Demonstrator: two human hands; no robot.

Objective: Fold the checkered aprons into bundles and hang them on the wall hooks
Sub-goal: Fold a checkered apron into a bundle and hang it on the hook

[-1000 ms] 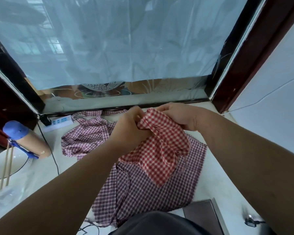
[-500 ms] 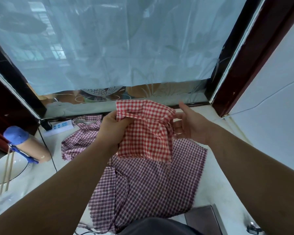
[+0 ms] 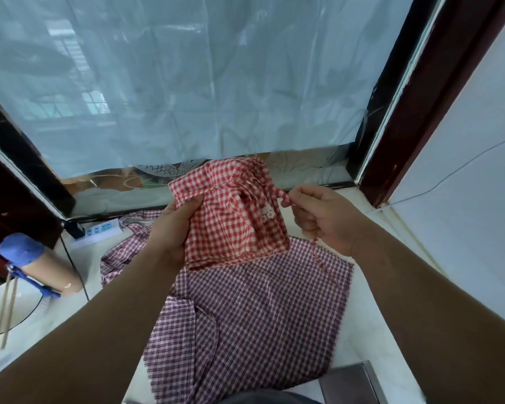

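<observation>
Left hand (image 3: 169,234) grips one red apron (image 3: 233,217); right hand (image 3: 324,220) pinches seemingly its tie (image 3: 283,196); second, purple apron (image 3: 260,316) on bench (image 3: 359,339).

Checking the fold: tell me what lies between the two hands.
In the head view, the red checkered apron fills that stretch: the left hand grips one edge, and its tie runs to the right hand, which pinches it.

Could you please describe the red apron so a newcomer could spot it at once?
Below the window, over the counter, the left hand grips the red apron by its edge and the right hand pinches its tie. Its bright red check differs from the darker purple apron lying flat beneath.
</observation>
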